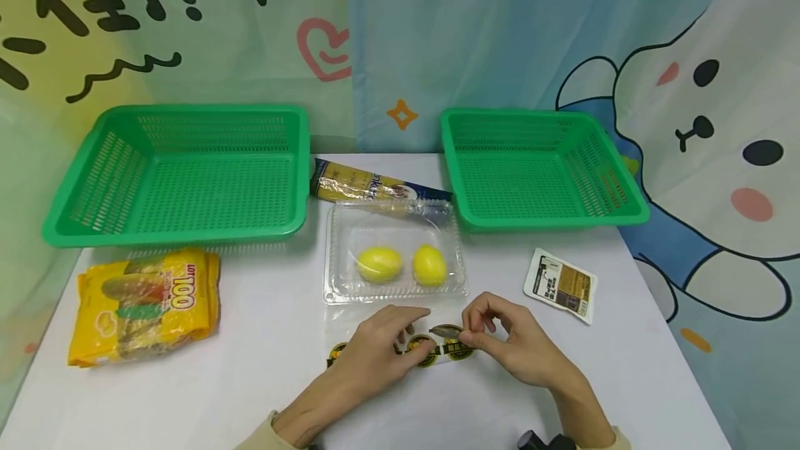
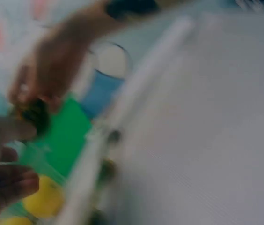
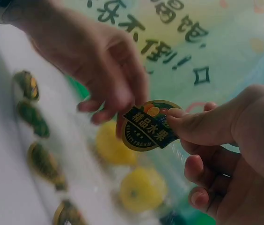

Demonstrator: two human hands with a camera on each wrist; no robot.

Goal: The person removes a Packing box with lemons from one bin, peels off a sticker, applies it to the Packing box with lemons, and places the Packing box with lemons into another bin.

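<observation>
My right hand (image 1: 515, 342) pinches a round black-and-gold fruit sticker (image 3: 148, 129) by its edge between thumb and forefinger. In the head view that sticker appears edge-on and greyish, lifted above a strip of matching stickers (image 1: 427, 351). My left hand (image 1: 384, 349) is over the strip, thumb and fingers apart, its fingertips close to the sticker's other edge. Just beyond the hands lies a clear plastic clamshell box (image 1: 400, 292) with two yellow lemons, one on the left (image 1: 379, 264) and one on the right (image 1: 430, 266). The left wrist view is blurred.
Green baskets stand at the back left (image 1: 175, 238) and back right (image 1: 556, 219). A gold-and-blue packet (image 1: 369, 182) lies between them, behind the box. At left is a yellow snack bag (image 1: 144, 307); at right, a small white-and-brown pouch (image 1: 560, 285). Black object (image 1: 544, 441) at the front edge.
</observation>
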